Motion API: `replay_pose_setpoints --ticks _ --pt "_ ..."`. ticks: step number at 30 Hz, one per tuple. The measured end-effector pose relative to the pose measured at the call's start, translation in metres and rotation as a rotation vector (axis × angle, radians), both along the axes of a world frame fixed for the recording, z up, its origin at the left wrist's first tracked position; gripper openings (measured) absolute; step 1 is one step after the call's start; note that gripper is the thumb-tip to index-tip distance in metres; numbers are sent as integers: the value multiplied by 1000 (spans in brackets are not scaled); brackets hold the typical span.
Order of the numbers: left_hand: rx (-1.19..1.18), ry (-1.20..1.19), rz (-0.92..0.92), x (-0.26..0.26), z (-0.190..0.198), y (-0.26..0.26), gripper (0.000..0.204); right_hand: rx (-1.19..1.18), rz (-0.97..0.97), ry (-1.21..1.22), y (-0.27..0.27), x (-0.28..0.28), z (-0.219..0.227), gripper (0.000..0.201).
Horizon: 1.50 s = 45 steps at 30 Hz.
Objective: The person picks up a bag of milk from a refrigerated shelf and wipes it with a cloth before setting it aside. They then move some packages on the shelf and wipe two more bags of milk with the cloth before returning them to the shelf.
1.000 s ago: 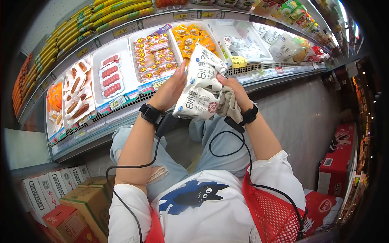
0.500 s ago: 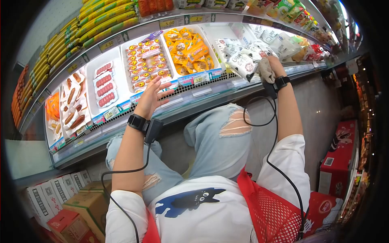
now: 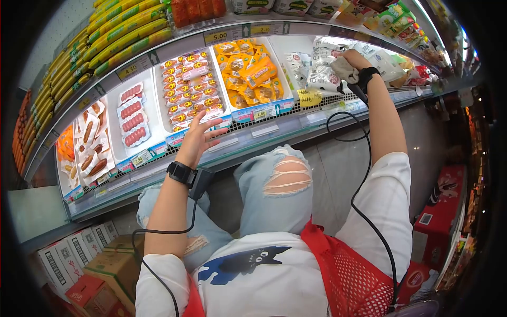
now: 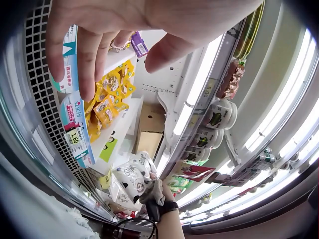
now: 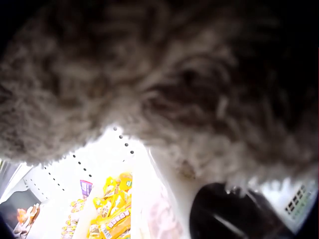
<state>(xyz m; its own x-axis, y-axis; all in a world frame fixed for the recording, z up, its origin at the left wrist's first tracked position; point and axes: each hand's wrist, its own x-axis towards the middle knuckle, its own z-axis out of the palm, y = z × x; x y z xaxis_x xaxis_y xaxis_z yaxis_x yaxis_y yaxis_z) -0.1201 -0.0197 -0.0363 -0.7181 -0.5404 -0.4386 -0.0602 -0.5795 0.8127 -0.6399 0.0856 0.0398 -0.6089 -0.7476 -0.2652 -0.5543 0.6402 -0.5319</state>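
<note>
In the head view my right hand (image 3: 358, 59) reaches into the case at the back right. It holds a bunched grey cloth (image 3: 344, 70) and grips the edge of a white milk pouch (image 3: 322, 66) with black print. The pouch lies over the white tray, among other white packs (image 3: 299, 66). Fuzzy grey cloth (image 5: 164, 109) fills most of the right wrist view and hides the fingers. My left hand (image 3: 196, 141) hovers empty before the sausage tray (image 3: 170, 126), fingers spread. From the left wrist, that hand (image 4: 119, 25) hangs near the tray of orange packets (image 4: 110, 99).
Trays of red sausages (image 3: 134, 119) and wrapped brown sausages (image 3: 95, 148) line the case's left. An upper shelf edge (image 3: 200, 37) with price tags overhangs them. A black mesh strip and glass front edge run along the near side. Cartons (image 3: 113, 264) stand on the floor at left, red boxes (image 3: 438, 216) at right.
Both hands held the milk pouches in front of the case. The left hand let go and drew back, while the right carried them right and farther into the case's white tray.
</note>
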Motion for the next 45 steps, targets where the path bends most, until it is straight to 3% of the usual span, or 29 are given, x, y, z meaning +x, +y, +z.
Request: replay_pose_setpoints --ticks 5,7,10,11,13,16,20,23,26,27,30,31,34,35,38,41,45 --pt "12 -10 17 0 -4 -5 71 141 84 190 -54 -25 -38 59" --pt "8 -34 51 -1 -6 -6 75 219 634 504 -76 -61 -78 42" --pt "5 -43 77 -1 0 -5 77 345 807 493 -106 -60 -99 30" --pt "1 -35 74 0 -1 -6 77 342 753 433 -112 -65 -121 34" --pt "-5 -25 69 1 -2 -6 77 346 564 296 -116 -25 -106 51" --pt "-31 -12 68 0 -1 -7 76 306 203 356 -112 -16 -120 65" --pt "-50 -33 62 0 -4 -6 76 368 -9 399 -107 -10 -122 61" --pt "-70 -44 57 -1 -2 -3 76 92 -54 648 -95 22 -104 46" --pt "-109 -52 41 1 -1 0 75 132 116 484 -79 54 -78 35" --pt "-118 -64 39 1 -1 0 74 193 266 587 -70 52 -92 31" --pt "-142 -83 24 2 -2 1 72 106 335 679 -48 59 -105 30" --pt "-153 -86 23 3 -4 0 72 117 290 582 -45 58 -95 27" --pt "-192 -109 26 3 1 2 69 -203 73 296 -29 50 -61 28" --pt "-205 -106 24 2 3 3 69 -252 64 311 -19 47 -46 30" --pt "-223 -92 -4 3 4 6 68 -107 17 62 23 -3 -42 32" --pt "-230 -72 -36 4 7 7 66 99 6 36 65 -7 -45 30" --pt "-224 -44 -40 3 5 7 65 140 -25 -23 103 -20 -73 37"
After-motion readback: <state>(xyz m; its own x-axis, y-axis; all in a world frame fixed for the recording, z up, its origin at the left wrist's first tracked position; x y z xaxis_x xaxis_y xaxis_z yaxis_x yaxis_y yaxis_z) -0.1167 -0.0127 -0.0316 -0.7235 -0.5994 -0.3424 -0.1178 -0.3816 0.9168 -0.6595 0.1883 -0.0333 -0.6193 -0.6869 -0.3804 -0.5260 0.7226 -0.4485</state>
